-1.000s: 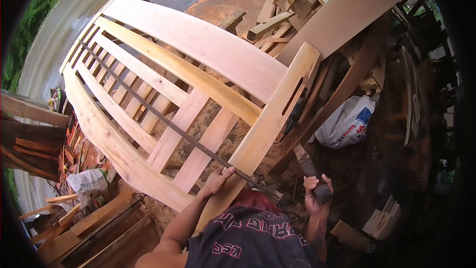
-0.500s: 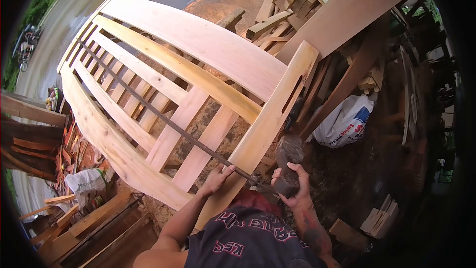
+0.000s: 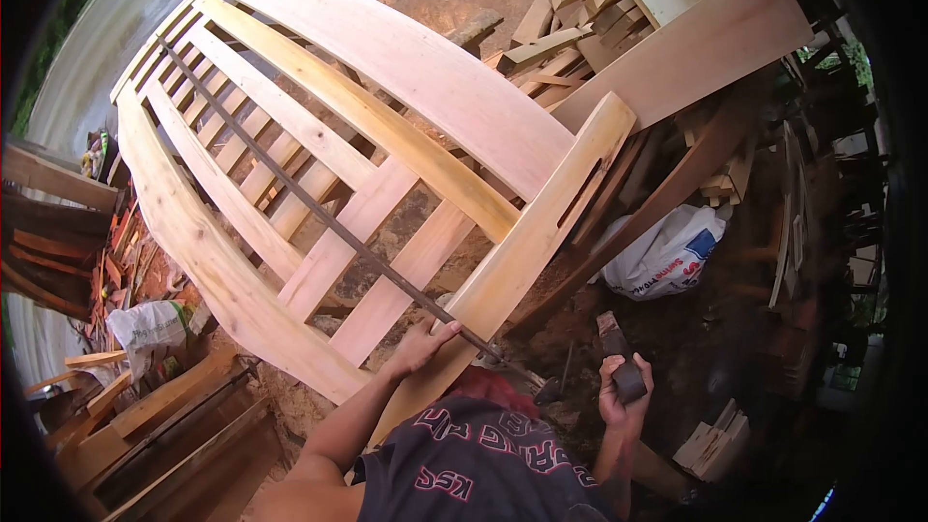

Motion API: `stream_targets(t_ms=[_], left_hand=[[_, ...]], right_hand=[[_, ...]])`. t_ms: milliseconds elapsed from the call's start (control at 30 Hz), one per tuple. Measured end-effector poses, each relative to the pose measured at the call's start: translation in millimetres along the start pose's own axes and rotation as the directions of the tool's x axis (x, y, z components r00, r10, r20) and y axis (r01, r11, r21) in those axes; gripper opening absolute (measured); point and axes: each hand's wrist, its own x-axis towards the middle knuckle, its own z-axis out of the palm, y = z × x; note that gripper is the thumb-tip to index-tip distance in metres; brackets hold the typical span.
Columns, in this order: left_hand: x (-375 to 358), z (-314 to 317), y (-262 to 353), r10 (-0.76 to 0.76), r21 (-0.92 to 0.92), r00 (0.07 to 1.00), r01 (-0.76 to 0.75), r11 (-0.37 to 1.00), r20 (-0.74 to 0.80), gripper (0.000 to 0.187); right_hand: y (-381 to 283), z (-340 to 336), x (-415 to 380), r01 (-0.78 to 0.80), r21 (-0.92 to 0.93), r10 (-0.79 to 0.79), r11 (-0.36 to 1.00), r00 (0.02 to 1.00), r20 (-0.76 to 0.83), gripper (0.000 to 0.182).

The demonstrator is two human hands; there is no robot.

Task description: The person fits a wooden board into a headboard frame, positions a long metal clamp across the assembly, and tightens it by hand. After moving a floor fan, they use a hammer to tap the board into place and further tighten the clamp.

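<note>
A wooden frame of pale slats and rails fills the middle, with a slotted end board [image 3: 541,213] across its near end. Lengthwise over it lies a long dark bar [image 3: 319,217], which passes above the end board toward my chest. My left hand [image 3: 423,346] grips the bar beside the end board, its thumb along the bar and its other fingers partly hidden. Off to the right of the frame, my right hand [image 3: 623,394] is closed around a dark wooden block [image 3: 628,379], which is held upright and apart from the frame.
A wide board [image 3: 696,48] leans at the frame's right corner. Behind it is a pile of cut timber [image 3: 570,0]. A white printed sack [image 3: 667,251] lies at right, another sack [image 3: 150,336] at left. Planks [image 3: 184,425] and wood scraps cover the lower left ground.
My right hand has moved down and right with the block, away from the bar's near end. The left hand stays on the bar. The view has shifted slightly.
</note>
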Motion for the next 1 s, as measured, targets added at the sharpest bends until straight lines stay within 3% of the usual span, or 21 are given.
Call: stream_targets(t_ms=[67, 133, 200, 267, 300, 433, 533, 667, 733, 833, 933, 1000], left_hand=[[-2.2, -0.8, 3.2, 0.021, -0.005, 1.000, -0.021, 1.000, -0.007, 0.080], [-3.8, -1.5, 5.7, 0.024, 0.002, 1.000, -0.024, 1.000, -0.010, 0.080], [-7.9, -3.1, 13.6, 0.000, 0.017, 1.000, 0.000, 1.000, 0.001, 0.081], [-6.6, -0.3, 14.7, -0.002, 0.039, 1.000, 0.002, 0.999, 0.000, 0.081], [-2.0, 2.1, 6.9, 0.006, 0.041, 1.000, -0.005, 0.999, -0.014, 0.081], [5.2, 5.4, -8.9, 0.024, 0.098, 0.996, -0.015, 0.995, -0.086, 0.082], [-1.0, -2.6, 9.9, -0.131, 0.116, 0.991, 0.127, 0.985, 0.023, 0.082], [-4.2, 4.7, 5.2, -0.059, 0.137, 0.994, 0.071, 0.988, -0.092, 0.079], [-4.0, 11.2, -7.1, 0.026, 0.254, 0.972, 0.035, 0.967, -0.232, 0.080], [-20.6, 35.4, -22.6, 0.443, 0.647, 0.826, -0.129, 0.751, -0.348, 0.088], [-23.0, 38.5, -29.8, 0.513, 0.832, 0.829, -0.112, 0.544, -0.224, 0.094], [-21.3, 41.6, -31.9, 0.531, 0.866, 0.812, -0.068, 0.496, -0.240, 0.098]], right_hand=[[29.7, 29.8, -1.0, 0.163, -0.284, -0.193, 0.945, 0.978, -0.083, 0.025], [57.9, 42.3, 10.9, 0.133, -0.326, -0.168, 0.936, 0.982, -0.084, 0.023], [91.4, 68.6, 10.8, -0.092, -0.281, 0.054, 0.955, 0.989, -0.140, 0.021], [108.3, 83.6, 4.8, -0.313, -0.360, 0.292, 0.879, 0.950, -0.113, 0.023], [106.5, 79.7, 3.7, -0.254, -0.400, 0.247, 0.881, 0.966, -0.070, 0.029], [68.9, 53.8, 13.1, -0.412, -0.057, 0.416, 0.909, 0.898, 0.144, 0.054], [60.2, 42.5, 6.5, -0.436, 0.011, 0.433, 0.900, 0.897, 0.090, 0.043], [19.3, -0.8, -12.0, -0.523, 0.287, 0.462, 0.803, 0.850, 0.254, 0.067], [2.3, -22.9, -30.7, -0.504, 0.342, 0.428, 0.794, 0.861, 0.276, 0.068], [-18.9, -69.5, -69.6, -0.414, 0.361, 0.314, 0.835, 0.899, 0.305, 0.068], [-39.2, -126.9, -123.7, -0.252, 0.390, 0.142, 0.886, 0.947, 0.289, 0.064], [-50.6, -174.9, -160.9, -0.096, 0.302, 0.029, 0.949, 0.976, 0.216, 0.053]])
